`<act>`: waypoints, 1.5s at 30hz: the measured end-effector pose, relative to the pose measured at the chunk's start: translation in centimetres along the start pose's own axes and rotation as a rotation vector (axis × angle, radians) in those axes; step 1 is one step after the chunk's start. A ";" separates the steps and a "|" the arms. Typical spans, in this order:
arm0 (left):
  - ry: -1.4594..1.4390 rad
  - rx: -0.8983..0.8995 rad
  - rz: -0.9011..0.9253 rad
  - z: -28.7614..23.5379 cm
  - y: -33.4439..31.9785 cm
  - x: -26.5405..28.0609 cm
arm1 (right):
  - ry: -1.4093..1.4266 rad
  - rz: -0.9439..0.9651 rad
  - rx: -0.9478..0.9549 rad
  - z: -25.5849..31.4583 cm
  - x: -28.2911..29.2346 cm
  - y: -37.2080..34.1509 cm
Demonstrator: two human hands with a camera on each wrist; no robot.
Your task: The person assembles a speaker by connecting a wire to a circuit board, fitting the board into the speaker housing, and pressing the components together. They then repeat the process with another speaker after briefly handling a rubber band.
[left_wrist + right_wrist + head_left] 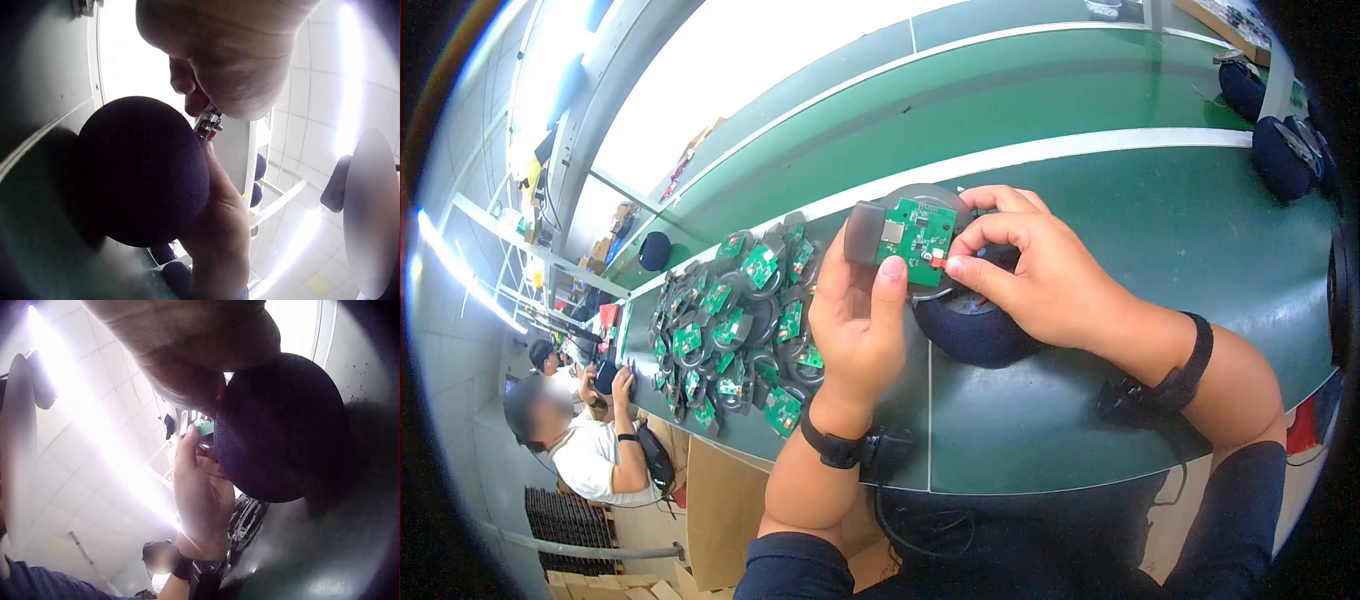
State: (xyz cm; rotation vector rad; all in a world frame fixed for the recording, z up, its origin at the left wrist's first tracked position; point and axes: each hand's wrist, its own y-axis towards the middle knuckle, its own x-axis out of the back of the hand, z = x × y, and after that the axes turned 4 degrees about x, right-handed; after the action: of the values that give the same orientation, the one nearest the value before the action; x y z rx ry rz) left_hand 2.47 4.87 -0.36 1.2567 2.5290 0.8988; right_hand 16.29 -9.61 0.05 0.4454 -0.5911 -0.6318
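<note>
In the head view my left hand (855, 325) grips a green circuit board (918, 232) with a dark translucent piece (863, 234) at its side, thumb on the board's lower edge. My right hand (1055, 265) pinches a small red-and-white connector (938, 261) at the board's right edge, between thumb and index finger. Behind the board shows a grey round part (925, 192). Below both hands a navy fabric-covered round shell (975, 335) rests on the green table, its inside facing up. The shell (144, 175) fills much of the left wrist view.
A heap of similar boards on grey round parts (740, 325) covers the table to the left. Navy shells (1282, 160) stand at the far right, and another (654, 251) at the far left. A white-edged ledge (1100, 146) runs behind. Another person (600, 450) works at left.
</note>
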 end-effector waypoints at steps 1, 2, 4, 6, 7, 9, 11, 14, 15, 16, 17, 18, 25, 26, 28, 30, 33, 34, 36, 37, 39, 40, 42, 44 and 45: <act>0.003 0.032 -0.012 -0.1 -0.1 -0.1 | 0.044 -0.009 -0.028 -0.1 -0.1 0.0; 0.005 0.062 -0.025 -0.2 -0.1 0.0 | 0.043 -0.007 -0.025 0.0 -0.1 0.0; 0.005 0.029 -0.019 -0.1 0.0 0.1 | 0.059 -0.017 -0.019 0.1 -0.1 0.0; 0.003 0.000 -0.008 0.0 -0.1 0.0 | 0.109 -0.009 -0.036 -0.1 0.0 0.2; 0.019 0.007 -0.034 -0.1 -0.1 -0.2 | 0.160 -0.002 -0.052 -0.3 0.1 0.3; 0.037 0.011 -0.062 -0.1 -0.3 -0.6 | 0.165 -0.013 -0.041 -0.6 -0.1 0.2; 0.017 0.034 -0.080 0.1 -0.5 -0.8 | 0.174 -0.021 -0.032 -0.8 -0.2 0.2; -0.041 0.111 -0.068 -0.1 -0.5 -0.8 | 0.220 -0.043 -0.103 -0.6 -0.1 0.2; -0.042 0.109 -0.069 -0.1 -0.5 -0.8 | 0.234 -0.013 -0.138 -0.4 0.0 0.3; -0.019 0.078 -0.072 0.0 -0.6 -0.8 | 0.246 0.016 -0.172 -0.3 0.2 0.3; 0.002 0.048 -0.072 0.2 -0.7 -0.9 | 0.243 0.013 -0.172 -0.3 0.4 0.3; -0.001 0.048 -0.069 0.4 -0.7 -0.9 | 0.226 0.027 -0.135 -0.4 0.4 0.3; 0.086 -0.166 -0.271 0.3 -1.4 -0.8 | 0.313 -0.045 -0.222 -2.7 2.5 2.6; 0.197 -0.229 -0.127 -0.1 -2.0 -0.4 | 0.139 0.069 -0.341 -2.7 2.9 2.4; 0.280 -0.344 0.094 -0.8 -2.0 -0.3 | 0.164 0.147 -0.415 -3.3 2.4 2.4; 0.273 -0.492 0.255 -1.4 -0.8 -0.3 | 0.255 0.152 -0.388 -3.8 2.0 2.4; 0.252 -0.498 0.249 -1.2 -0.9 -0.5 | 0.506 0.151 -0.322 -2.7 1.6 2.5; 0.243 -0.471 0.231 -1.2 -0.9 -0.6 | 0.637 0.170 -0.360 -2.1 1.7 2.5; 0.230 -0.482 0.235 -1.2 -0.8 -0.6 | 0.812 0.164 -0.398 -1.0 1.8 2.7; 0.216 -0.487 0.260 -1.3 -0.7 -0.5 | 0.803 0.177 -0.396 -1.1 1.7 2.6; 0.217 -0.492 0.227 -1.0 -1.3 -0.5 | 0.780 0.105 -0.332 -1.5 1.6 2.5; 0.228 -0.386 0.080 -0.8 -2.0 -0.6 | 0.783 0.084 -0.351 -0.9 1.6 2.3; 0.056 -0.096 -0.099 0.1 -2.5 -0.7 | 0.745 0.071 -0.324 -1.5 1.3 2.1; -0.055 -0.071 -0.188 0.4 -1.5 -1.1 | 0.732 0.006 -0.286 -2.0 1.0 1.9; -0.035 -0.094 -0.234 0.6 -0.9 -1.2 | 0.728 0.008 -0.288 -2.1 0.9 1.8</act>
State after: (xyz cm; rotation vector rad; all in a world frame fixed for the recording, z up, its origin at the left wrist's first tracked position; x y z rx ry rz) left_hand 2.83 3.82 -1.49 0.9182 2.5071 0.9201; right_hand 19.00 -8.46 -0.19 0.3670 0.1892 -0.4906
